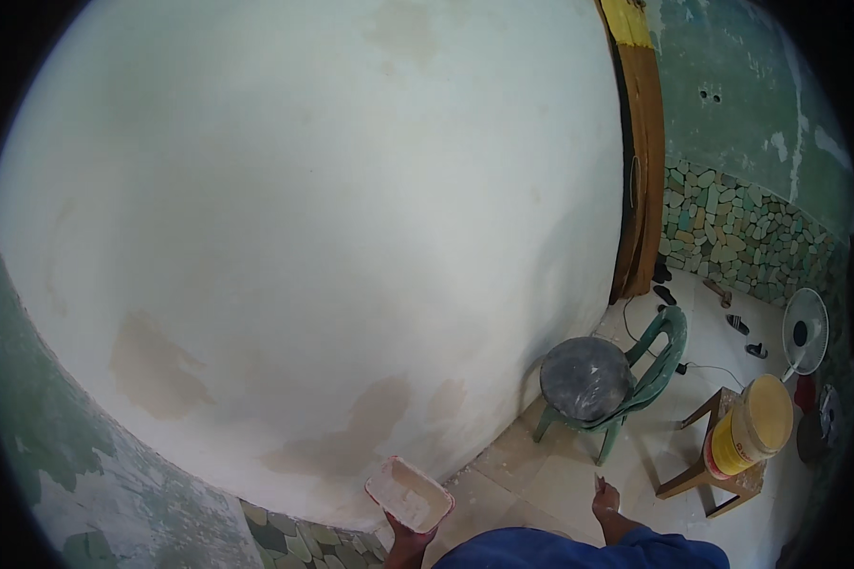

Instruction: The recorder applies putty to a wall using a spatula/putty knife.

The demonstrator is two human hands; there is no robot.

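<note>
My left hand (408, 542) grips a small rectangular pan (411, 495) from below, near the foot of the white wall. The pan has a reddish, smeared rim and pale paste inside. To the right of my body, my right hand (609, 500) is held low over the floor with its fingers closed. A thin, pale tip shows at those fingers, too small to name. In front of me the large white wall (351, 209) carries several beige-brown patches, some low down near the pan.
A green plastic chair (669, 356) with a dark round top on its seat (586, 379) stands by the wall's right end. Further right, a wooden stool (751, 484) bears a yellow bucket (731, 441). A fan (807, 332), slippers (737, 324) and a cord (716, 368) lie beyond.
</note>
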